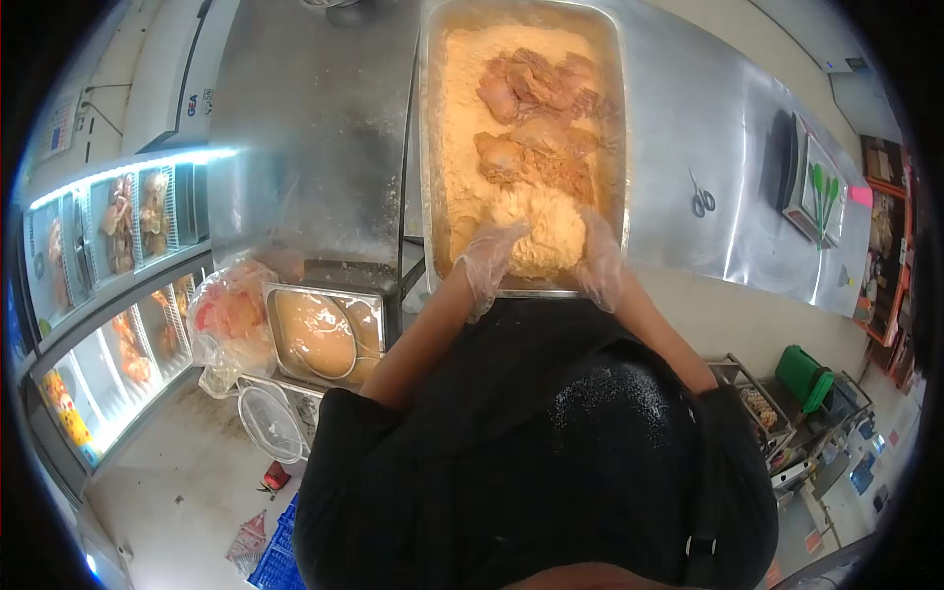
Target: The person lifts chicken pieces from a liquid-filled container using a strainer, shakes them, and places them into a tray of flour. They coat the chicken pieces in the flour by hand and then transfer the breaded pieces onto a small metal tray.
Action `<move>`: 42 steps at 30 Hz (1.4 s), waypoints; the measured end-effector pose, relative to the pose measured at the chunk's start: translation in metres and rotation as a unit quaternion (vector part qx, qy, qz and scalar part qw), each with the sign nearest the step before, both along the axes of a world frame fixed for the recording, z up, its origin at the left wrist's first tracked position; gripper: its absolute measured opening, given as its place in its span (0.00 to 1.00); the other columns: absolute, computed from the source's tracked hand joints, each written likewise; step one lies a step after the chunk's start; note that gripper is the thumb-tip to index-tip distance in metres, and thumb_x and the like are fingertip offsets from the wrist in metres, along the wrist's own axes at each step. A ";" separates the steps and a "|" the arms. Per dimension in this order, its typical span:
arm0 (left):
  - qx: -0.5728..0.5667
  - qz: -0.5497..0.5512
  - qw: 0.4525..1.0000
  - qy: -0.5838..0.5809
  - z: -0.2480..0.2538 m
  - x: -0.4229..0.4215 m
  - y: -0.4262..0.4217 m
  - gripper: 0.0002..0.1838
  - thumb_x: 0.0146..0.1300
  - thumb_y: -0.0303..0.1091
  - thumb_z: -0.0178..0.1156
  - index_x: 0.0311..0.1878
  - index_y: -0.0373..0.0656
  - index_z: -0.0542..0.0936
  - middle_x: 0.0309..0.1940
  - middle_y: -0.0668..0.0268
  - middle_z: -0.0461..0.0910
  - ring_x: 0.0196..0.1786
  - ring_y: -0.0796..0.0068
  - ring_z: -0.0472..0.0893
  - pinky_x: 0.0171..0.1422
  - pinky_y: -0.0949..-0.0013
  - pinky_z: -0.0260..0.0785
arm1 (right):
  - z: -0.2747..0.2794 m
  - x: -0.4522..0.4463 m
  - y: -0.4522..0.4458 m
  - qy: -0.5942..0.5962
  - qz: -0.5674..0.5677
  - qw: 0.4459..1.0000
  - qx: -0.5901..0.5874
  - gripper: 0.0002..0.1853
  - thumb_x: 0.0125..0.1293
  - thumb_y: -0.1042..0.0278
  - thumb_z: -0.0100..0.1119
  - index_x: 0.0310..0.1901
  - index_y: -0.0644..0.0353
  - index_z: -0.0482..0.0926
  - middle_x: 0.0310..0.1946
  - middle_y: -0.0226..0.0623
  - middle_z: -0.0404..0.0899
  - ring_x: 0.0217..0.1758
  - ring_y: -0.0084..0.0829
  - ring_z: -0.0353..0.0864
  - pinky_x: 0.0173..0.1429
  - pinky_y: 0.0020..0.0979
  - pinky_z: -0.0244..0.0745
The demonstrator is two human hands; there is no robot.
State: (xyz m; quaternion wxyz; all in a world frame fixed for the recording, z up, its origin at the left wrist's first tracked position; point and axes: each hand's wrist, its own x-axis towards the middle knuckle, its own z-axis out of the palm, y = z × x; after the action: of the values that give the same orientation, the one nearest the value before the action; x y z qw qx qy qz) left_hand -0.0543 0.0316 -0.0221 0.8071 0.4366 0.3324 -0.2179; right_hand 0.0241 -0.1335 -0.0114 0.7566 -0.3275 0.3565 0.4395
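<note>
A deep metal tray (pixel 623 147) of orange-tinted flour (pixel 462 108) lies in front of me. My left hand (pixel 492 258), in a clear plastic glove, holds the left side of a thickly floured chicken piece (pixel 539 228) at the tray's near end. From the opposite side my right hand (pixel 601 264), gloved too, grips the same piece. Its fingertips are partly buried in the coating. Farther up the tray, raw chicken pieces (pixel 536 84) with a reddish marinade rest on the flour. Another partly dusted chicken piece (pixel 531 155) lies between them and my hands.
At left stands a metal pan of batter (pixel 310 329) with a wire ring in it, beside a plastic bag (pixel 234 315). Scissors (pixel 701 195) and green-handled tools (pixel 824 197) lie on the steel counter (pixel 678 118) at right. A lit display fridge (pixel 118 285) is far left.
</note>
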 end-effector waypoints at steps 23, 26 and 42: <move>0.334 -0.122 0.921 -0.157 0.065 0.197 0.082 0.42 0.68 0.54 0.60 0.75 0.36 0.60 0.66 0.50 0.73 0.65 0.57 0.76 0.67 0.61 0.69 | 0.037 0.221 0.040 -0.573 0.340 0.630 -0.398 0.23 0.75 0.56 0.50 0.64 0.60 0.75 0.62 0.41 0.78 0.62 0.37 0.77 0.66 0.33 0.70; 0.424 -0.170 0.864 -0.212 0.042 0.214 0.095 0.39 0.67 0.53 0.60 0.71 0.35 0.65 0.63 0.53 0.77 0.62 0.57 0.77 0.65 0.62 0.70 | 0.046 0.238 0.048 -0.580 0.473 0.497 -0.438 0.22 0.74 0.55 0.51 0.63 0.58 0.77 0.59 0.43 0.80 0.61 0.41 0.78 0.66 0.34 0.70; 0.416 -0.220 0.881 -0.042 -0.058 0.293 0.120 0.41 0.70 0.65 0.46 0.76 0.44 0.63 0.76 0.51 0.61 0.76 0.51 0.64 0.79 0.53 0.52 | -0.103 0.338 0.115 -0.499 0.525 0.513 -0.461 0.36 0.72 0.37 0.42 0.65 0.60 0.76 0.68 0.52 0.71 0.70 0.45 0.72 0.72 0.40 0.65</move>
State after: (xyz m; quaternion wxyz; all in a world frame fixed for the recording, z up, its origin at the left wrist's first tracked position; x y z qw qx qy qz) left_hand 0.2388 0.1520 -0.0797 0.4953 0.8030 0.2537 -0.2134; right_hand 0.3623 -0.0185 -0.1143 0.1841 -0.9230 -0.1642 0.2954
